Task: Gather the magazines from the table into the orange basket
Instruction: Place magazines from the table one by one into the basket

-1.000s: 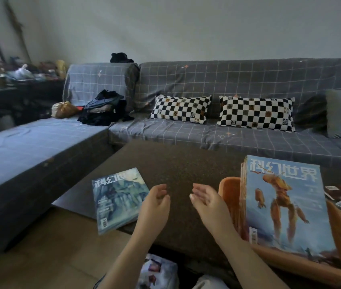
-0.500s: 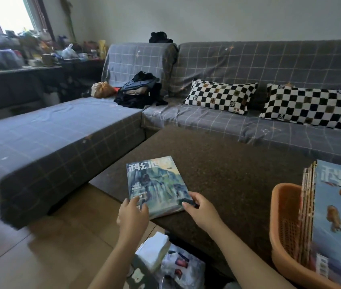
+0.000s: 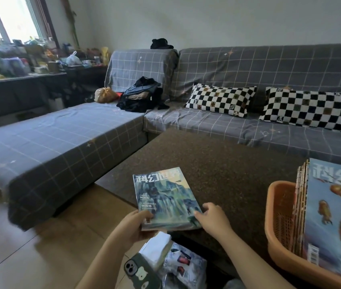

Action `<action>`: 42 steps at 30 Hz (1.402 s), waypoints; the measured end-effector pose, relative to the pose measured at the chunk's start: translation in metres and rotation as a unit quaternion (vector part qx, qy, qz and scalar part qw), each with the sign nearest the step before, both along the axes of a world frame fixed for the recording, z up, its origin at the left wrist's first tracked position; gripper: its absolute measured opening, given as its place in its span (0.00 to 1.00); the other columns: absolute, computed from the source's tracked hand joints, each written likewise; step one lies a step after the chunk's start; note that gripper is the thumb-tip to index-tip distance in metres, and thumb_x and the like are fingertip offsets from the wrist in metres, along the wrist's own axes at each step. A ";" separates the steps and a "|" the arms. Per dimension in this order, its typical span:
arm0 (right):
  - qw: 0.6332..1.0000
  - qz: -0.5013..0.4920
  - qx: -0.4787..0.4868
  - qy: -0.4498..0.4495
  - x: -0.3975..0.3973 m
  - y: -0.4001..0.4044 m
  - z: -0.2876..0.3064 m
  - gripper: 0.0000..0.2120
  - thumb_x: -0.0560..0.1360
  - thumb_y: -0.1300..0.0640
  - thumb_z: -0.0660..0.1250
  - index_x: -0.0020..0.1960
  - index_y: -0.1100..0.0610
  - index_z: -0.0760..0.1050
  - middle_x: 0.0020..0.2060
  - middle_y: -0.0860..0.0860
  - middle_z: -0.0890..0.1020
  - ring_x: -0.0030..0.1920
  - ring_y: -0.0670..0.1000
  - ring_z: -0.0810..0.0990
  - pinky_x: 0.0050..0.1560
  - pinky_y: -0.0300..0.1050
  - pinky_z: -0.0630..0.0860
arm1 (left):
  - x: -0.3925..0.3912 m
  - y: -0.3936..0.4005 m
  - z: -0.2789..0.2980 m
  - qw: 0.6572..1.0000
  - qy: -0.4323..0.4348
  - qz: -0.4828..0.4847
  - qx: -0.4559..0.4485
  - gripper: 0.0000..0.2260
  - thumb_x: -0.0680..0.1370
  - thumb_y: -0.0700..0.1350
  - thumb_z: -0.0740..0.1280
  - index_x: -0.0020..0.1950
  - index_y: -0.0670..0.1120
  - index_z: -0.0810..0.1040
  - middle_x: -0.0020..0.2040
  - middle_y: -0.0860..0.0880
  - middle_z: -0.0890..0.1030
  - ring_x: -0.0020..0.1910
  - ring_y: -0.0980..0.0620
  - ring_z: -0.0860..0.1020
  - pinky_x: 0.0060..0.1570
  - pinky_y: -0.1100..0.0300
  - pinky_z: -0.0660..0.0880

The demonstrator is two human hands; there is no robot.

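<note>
A magazine with a blue-green mountain cover [image 3: 163,197] lies at the near left corner of the dark brown table [image 3: 223,163], its near edge sticking out past the table. My left hand [image 3: 133,225] grips its near left corner, thumb on the cover. My right hand [image 3: 211,217] holds its near right corner. At the right, the orange basket [image 3: 278,222] stands on the table with several magazines [image 3: 336,215] upright inside; the front one shows an orange figure on blue.
A grey checked sofa wraps around the table's left and far sides, with two chequered pillows [image 3: 219,99] and a dark bag [image 3: 142,94] on it. Below my hands lie a phone [image 3: 140,272], a tissue pack [image 3: 157,247] and a printed packet [image 3: 186,265]. Tiled floor at left.
Both hands went from hovering empty over the table to the blue-green magazine and took hold of its near corners. The view swung left, so the basket now sits at the right edge.
</note>
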State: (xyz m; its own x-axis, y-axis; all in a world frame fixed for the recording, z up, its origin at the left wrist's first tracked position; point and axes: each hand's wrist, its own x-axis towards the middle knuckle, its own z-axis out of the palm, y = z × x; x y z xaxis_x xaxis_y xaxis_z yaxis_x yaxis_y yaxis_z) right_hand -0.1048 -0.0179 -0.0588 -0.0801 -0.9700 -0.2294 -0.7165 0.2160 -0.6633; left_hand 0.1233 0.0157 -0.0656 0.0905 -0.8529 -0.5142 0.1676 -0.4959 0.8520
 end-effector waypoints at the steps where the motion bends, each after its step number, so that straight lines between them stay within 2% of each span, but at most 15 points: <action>1: 1.000 0.003 0.005 -0.004 -0.003 0.007 -0.002 0.24 0.74 0.45 0.65 0.66 0.56 0.70 0.59 0.54 0.75 0.56 0.51 0.76 0.52 0.44 0.74 | -0.002 0.004 -0.002 1.000 0.023 -0.009 0.000 0.10 0.77 0.38 0.67 0.56 0.37 0.74 0.45 0.38 0.82 0.34 0.44 0.84 0.32 0.55 0.80; 4: 0.999 0.013 -0.007 -0.030 -0.012 0.025 -0.004 0.15 0.72 0.45 0.67 0.53 0.53 0.75 0.47 0.49 0.78 0.42 0.44 0.77 0.37 0.37 0.72 | -0.007 0.016 -0.006 0.998 0.046 -0.002 -0.039 0.10 0.77 0.38 0.68 0.58 0.41 0.75 0.48 0.39 0.85 0.42 0.42 0.84 0.37 0.52 0.81; 6: 0.999 0.006 0.000 -0.049 -0.018 0.034 -0.002 0.13 0.72 0.45 0.69 0.50 0.52 0.75 0.40 0.45 0.76 0.38 0.41 0.75 0.33 0.36 0.69 | -0.009 0.025 -0.005 0.996 0.054 0.006 -0.076 0.11 0.77 0.36 0.67 0.59 0.43 0.75 0.49 0.41 0.85 0.43 0.43 0.84 0.36 0.54 0.80; 12: 0.966 -0.020 0.048 -0.252 -0.040 0.060 0.021 0.19 0.68 0.44 0.73 0.53 0.54 0.74 0.47 0.50 0.81 0.46 0.47 0.80 0.38 0.40 0.74 | -0.015 0.054 0.017 0.984 0.096 -0.014 -0.148 0.20 0.72 0.37 0.71 0.63 0.43 0.74 0.53 0.38 0.83 0.48 0.39 0.83 0.42 0.49 0.81; 16: 0.895 -0.023 0.051 -0.442 -0.052 0.080 0.048 0.15 0.73 0.55 0.70 0.58 0.57 0.73 0.51 0.57 0.82 0.51 0.57 0.82 0.55 0.56 0.77 | -0.028 0.071 0.045 0.973 0.109 -0.066 -0.195 0.22 0.69 0.40 0.73 0.63 0.44 0.75 0.55 0.39 0.83 0.50 0.39 0.83 0.42 0.51 0.81; 18: 0.874 -0.023 0.023 -0.485 -0.061 0.091 0.067 0.12 0.75 0.61 0.67 0.58 0.57 0.72 0.52 0.59 0.82 0.51 0.58 0.82 0.52 0.56 0.78 | -0.043 0.078 0.062 0.966 0.113 -0.091 -0.214 0.21 0.69 0.39 0.73 0.61 0.45 0.76 0.53 0.40 0.84 0.49 0.41 0.83 0.40 0.53 0.81; 21: 0.872 -0.038 -0.059 -0.484 -0.083 0.107 0.090 0.13 0.76 0.64 0.64 0.60 0.59 0.71 0.53 0.60 0.81 0.51 0.59 0.81 0.49 0.52 0.78 | -0.074 0.086 0.085 0.958 0.125 -0.119 -0.227 0.20 0.69 0.38 0.71 0.60 0.44 0.76 0.51 0.41 0.84 0.45 0.42 0.84 0.38 0.52 0.81; 25: 0.876 -0.059 -0.136 -0.459 -0.124 0.128 0.108 0.08 0.76 0.63 0.65 0.54 0.55 0.73 0.46 0.53 0.83 0.41 0.49 0.84 0.34 0.40 0.79 | -0.118 0.087 0.101 0.953 0.152 -0.143 -0.220 0.20 0.68 0.39 0.71 0.60 0.43 0.75 0.48 0.40 0.85 0.40 0.43 0.84 0.34 0.54 0.81; 29: 0.876 -0.093 -0.178 -0.438 -0.169 0.138 0.112 0.12 0.76 0.60 0.66 0.59 0.54 0.72 0.51 0.53 0.82 0.46 0.51 0.83 0.42 0.47 0.80 | -0.161 0.080 0.109 0.945 0.157 -0.182 -0.224 0.21 0.68 0.40 0.71 0.60 0.44 0.76 0.49 0.41 0.85 0.42 0.44 0.85 0.35 0.56 0.80; 32: 0.877 -0.117 -0.213 -0.414 -0.203 0.141 0.111 0.16 0.76 0.61 0.66 0.60 0.47 0.68 0.50 0.41 0.79 0.42 0.37 0.81 0.35 0.34 0.77 | -0.196 0.069 0.113 0.944 0.115 -0.211 -0.225 0.18 0.69 0.45 0.72 0.58 0.46 0.78 0.50 0.43 0.85 0.45 0.45 0.85 0.37 0.56 0.80; 34: 0.887 -0.137 -0.214 -0.385 -0.227 0.140 0.107 0.19 0.76 0.59 0.66 0.65 0.49 0.67 0.51 0.43 0.79 0.45 0.39 0.81 0.36 0.36 0.76 | -0.220 0.057 0.112 0.944 0.082 -0.226 -0.224 0.13 0.73 0.46 0.71 0.56 0.46 0.80 0.50 0.43 0.85 0.46 0.45 0.85 0.38 0.55 0.80; 37: 0.893 -0.174 -0.215 -0.356 -0.263 0.139 0.097 0.14 0.76 0.58 0.66 0.61 0.52 0.71 0.44 0.40 0.81 0.38 0.39 0.82 0.31 0.35 0.77 | -0.261 0.041 0.107 0.941 0.021 -0.235 -0.244 0.08 0.76 0.43 0.69 0.55 0.46 0.80 0.47 0.47 0.86 0.45 0.48 0.85 0.39 0.58 0.80; 38: 0.894 -0.189 -0.223 -0.340 -0.275 0.139 0.094 0.12 0.76 0.57 0.66 0.59 0.51 0.72 0.43 0.41 0.81 0.38 0.39 0.82 0.32 0.35 0.78 | -0.275 0.036 0.105 0.936 -0.020 -0.236 -0.260 0.08 0.76 0.44 0.70 0.55 0.46 0.79 0.46 0.50 0.86 0.45 0.51 0.85 0.38 0.60 0.79; 40: 0.912 -0.213 -0.232 -0.264 -0.296 0.135 0.088 0.12 0.75 0.54 0.67 0.58 0.50 0.72 0.52 0.46 0.79 0.49 0.46 0.81 0.47 0.47 0.80 | -0.302 0.030 0.101 0.921 -0.107 -0.230 -0.297 0.10 0.76 0.45 0.71 0.55 0.53 0.75 0.47 0.55 0.84 0.44 0.59 0.83 0.36 0.67 0.78; 42: 0.932 -0.224 -0.221 -0.179 -0.311 0.131 0.082 0.16 0.75 0.54 0.67 0.62 0.52 0.70 0.59 0.53 0.76 0.57 0.52 0.76 0.59 0.54 0.73 | -0.323 0.027 0.095 0.901 -0.170 -0.228 -0.328 0.15 0.76 0.46 0.71 0.56 0.59 0.69 0.49 0.60 0.81 0.45 0.64 0.80 0.37 0.69 0.77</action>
